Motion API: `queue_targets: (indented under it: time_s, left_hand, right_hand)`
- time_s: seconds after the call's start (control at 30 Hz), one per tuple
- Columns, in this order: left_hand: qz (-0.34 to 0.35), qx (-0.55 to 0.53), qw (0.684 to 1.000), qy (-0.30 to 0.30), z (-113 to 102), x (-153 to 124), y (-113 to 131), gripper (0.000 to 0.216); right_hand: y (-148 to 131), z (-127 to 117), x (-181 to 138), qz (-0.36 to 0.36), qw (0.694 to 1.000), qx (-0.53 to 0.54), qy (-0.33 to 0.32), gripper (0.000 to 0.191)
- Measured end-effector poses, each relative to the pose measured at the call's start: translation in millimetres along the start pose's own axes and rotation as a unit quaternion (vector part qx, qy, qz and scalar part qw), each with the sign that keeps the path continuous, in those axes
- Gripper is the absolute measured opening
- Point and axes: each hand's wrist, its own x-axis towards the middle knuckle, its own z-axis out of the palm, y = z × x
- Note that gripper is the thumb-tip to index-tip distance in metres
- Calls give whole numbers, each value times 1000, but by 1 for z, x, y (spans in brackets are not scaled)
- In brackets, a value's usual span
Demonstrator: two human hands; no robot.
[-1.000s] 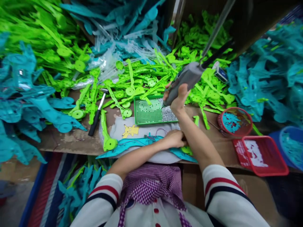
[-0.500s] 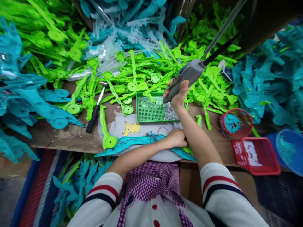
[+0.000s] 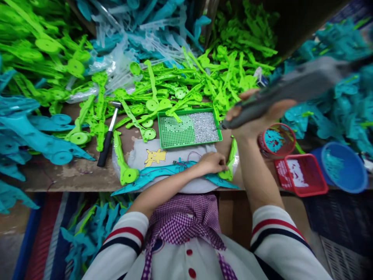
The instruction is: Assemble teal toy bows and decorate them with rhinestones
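In my right hand [image 3: 253,114] is a grey electric screwdriver [image 3: 300,83], blurred by motion, its tip pointing down left. It is raised to the right of a green perforated tray [image 3: 175,132] whose right side holds many small silver screws [image 3: 205,126]. My left hand [image 3: 212,162] is closed at the round end of a green plastic arm [image 3: 232,157], pressed to the right end of a blue plastic shell [image 3: 157,174]. Thin wires and a small board lie on the shell. Another green arm [image 3: 128,175] sits at its left end. A grey cloth [image 3: 186,151] with a yellow cartoon figure lies beneath.
A hammer [image 3: 108,140] lies left of the cloth. Piles of green parts [image 3: 186,85] and blue parts [image 3: 32,116] surround the work. At right stand a round red basket [image 3: 292,146], a red rectangular basket [image 3: 322,184] and a blue bowl [image 3: 357,171].
My right hand has lifted the screwdriver off the screws and moved right. The left hand has shifted slightly, and the right green arm now shows more clearly. The view has turned a little right.
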Motion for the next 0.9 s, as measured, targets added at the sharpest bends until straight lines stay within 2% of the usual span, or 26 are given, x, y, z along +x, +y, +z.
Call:
queue_targets:
  time_s: [0.07,0.13,0.27,0.33,0.43,0.63,0.9]
  left_hand:
    - [7,-1,1000,10,1,1,0,17]
    - [11,-6,1000,12,1,2,-1,16]
    - [2,-14,1000,8,0,2,0,15]
    - [2,-14,1000,9,-1,3,1,14]
    - [3,-13,1000,15,0,3,-1,14]
    - [7,-18,1000,18,2,4,-4,15]
    - [-2,3,1000,9,0,4,1,15]
  right_hand:
    - [-28,-34,-23,-35,999,-3,31,72]
    - [-46,-63,-49,-41,998,-35,37,75]
    - [-52,-93,-80,-23,991,-96,93,79]
    - [-47,-97,-80,-27,988,-104,112,79]
    - [-38,-101,-70,-30,988,-112,106,82]
    - [-18,-110,-63,17,991,-93,98,83]
    - [-8,-108,-62,42,989,-97,105,82]
